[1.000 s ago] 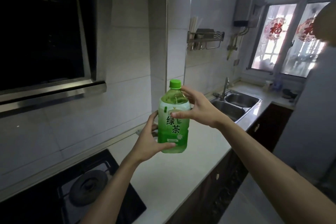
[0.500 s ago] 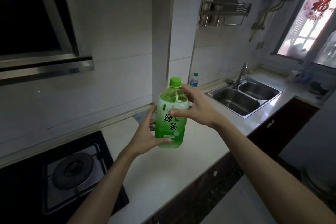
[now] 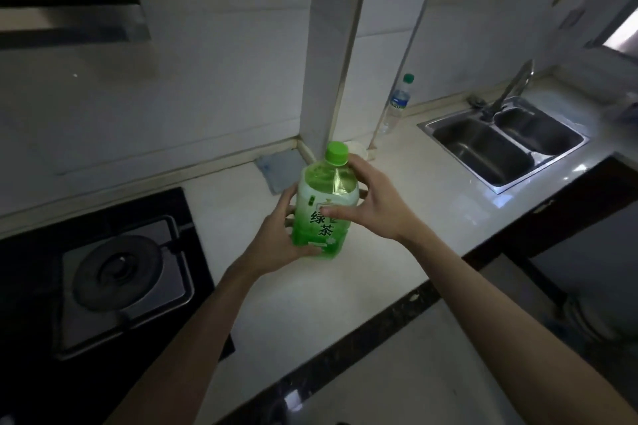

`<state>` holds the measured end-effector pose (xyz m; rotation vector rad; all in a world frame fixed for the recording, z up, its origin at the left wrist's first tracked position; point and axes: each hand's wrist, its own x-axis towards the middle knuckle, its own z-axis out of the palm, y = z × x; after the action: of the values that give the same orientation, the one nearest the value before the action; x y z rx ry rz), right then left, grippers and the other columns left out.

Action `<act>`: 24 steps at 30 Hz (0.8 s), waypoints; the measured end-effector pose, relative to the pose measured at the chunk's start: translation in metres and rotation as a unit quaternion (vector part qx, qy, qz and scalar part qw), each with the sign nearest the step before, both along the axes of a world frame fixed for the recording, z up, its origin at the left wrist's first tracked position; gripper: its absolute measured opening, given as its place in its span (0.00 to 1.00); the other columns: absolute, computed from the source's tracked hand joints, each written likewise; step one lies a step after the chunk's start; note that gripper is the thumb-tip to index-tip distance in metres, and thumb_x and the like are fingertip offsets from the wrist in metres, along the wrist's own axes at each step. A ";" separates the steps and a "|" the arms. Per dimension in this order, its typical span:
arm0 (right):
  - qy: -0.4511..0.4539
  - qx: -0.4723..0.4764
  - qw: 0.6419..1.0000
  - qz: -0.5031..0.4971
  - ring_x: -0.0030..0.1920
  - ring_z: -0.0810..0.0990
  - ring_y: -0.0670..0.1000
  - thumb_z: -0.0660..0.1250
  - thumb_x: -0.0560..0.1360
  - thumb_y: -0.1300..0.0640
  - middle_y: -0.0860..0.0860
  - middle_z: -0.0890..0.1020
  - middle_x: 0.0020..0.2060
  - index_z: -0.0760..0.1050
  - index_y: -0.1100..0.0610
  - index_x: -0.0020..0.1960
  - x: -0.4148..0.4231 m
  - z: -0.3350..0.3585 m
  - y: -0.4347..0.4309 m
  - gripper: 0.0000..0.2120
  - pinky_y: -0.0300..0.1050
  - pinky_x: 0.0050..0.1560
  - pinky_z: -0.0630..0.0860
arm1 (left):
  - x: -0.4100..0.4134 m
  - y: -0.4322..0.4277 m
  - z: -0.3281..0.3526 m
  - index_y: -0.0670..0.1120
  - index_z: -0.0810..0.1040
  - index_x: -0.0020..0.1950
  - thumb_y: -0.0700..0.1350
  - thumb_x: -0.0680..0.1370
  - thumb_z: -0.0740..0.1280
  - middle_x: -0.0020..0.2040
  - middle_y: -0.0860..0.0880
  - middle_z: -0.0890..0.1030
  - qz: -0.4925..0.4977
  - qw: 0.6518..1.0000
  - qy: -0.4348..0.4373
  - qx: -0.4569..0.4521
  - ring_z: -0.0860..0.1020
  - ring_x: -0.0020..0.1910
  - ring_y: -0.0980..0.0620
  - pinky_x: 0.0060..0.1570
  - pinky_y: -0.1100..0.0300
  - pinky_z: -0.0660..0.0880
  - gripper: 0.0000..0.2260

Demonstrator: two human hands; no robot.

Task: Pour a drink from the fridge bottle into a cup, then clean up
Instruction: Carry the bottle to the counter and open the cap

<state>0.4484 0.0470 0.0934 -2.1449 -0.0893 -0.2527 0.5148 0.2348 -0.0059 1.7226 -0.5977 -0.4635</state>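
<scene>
The green tea bottle (image 3: 322,217) is out of the fridge but its cap (image 3: 337,152) is still on and nothing is poured, with the left hand (image 3: 279,238) gripping it low and the right hand (image 3: 376,207) gripping near its shoulder, upright over the counter (image 3: 379,269) near the sink (image 3: 483,152).

The tea bottle (image 3: 328,185) is green, its cap (image 3: 337,152) bright green, its label (image 3: 319,229) fading white to green with dark green characters. Under it the countertop (image 3: 310,304) is white with a black speckled edge. Left of it the stove (image 3: 31,269) is black; behind it the cloth (image 3: 279,169) is grey-blue
</scene>
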 end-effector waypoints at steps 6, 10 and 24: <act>0.069 -0.004 0.997 0.034 0.61 0.78 0.43 0.82 0.64 0.54 0.45 0.79 0.60 0.71 0.52 0.68 0.013 -0.059 -0.004 0.37 0.42 0.59 0.78 | -0.008 0.001 -0.049 0.54 0.61 0.75 0.39 0.61 0.84 0.60 0.62 0.78 0.032 0.999 0.036 0.023 0.80 0.57 0.60 0.50 0.59 0.81 0.48; 0.089 -0.030 0.993 0.075 0.60 0.76 0.39 0.81 0.64 0.51 0.40 0.76 0.60 0.69 0.48 0.68 0.022 -0.088 -0.010 0.37 0.40 0.61 0.76 | -0.018 -0.002 -0.077 0.50 0.61 0.75 0.41 0.62 0.83 0.60 0.59 0.78 0.074 0.994 0.053 0.058 0.79 0.55 0.67 0.47 0.69 0.78 0.48; 0.083 -0.051 0.974 0.206 0.60 0.75 0.48 0.82 0.63 0.54 0.50 0.76 0.63 0.70 0.56 0.68 0.038 -0.138 -0.016 0.38 0.44 0.60 0.75 | -0.045 -0.018 -0.121 0.57 0.59 0.71 0.40 0.64 0.82 0.56 0.66 0.75 0.217 0.965 0.096 0.109 0.75 0.52 0.75 0.46 0.78 0.72 0.45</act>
<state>0.4863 0.0306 -0.0445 -2.1806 -0.4537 0.1764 0.4697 0.2166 -0.1266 1.9244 -0.0204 -0.3847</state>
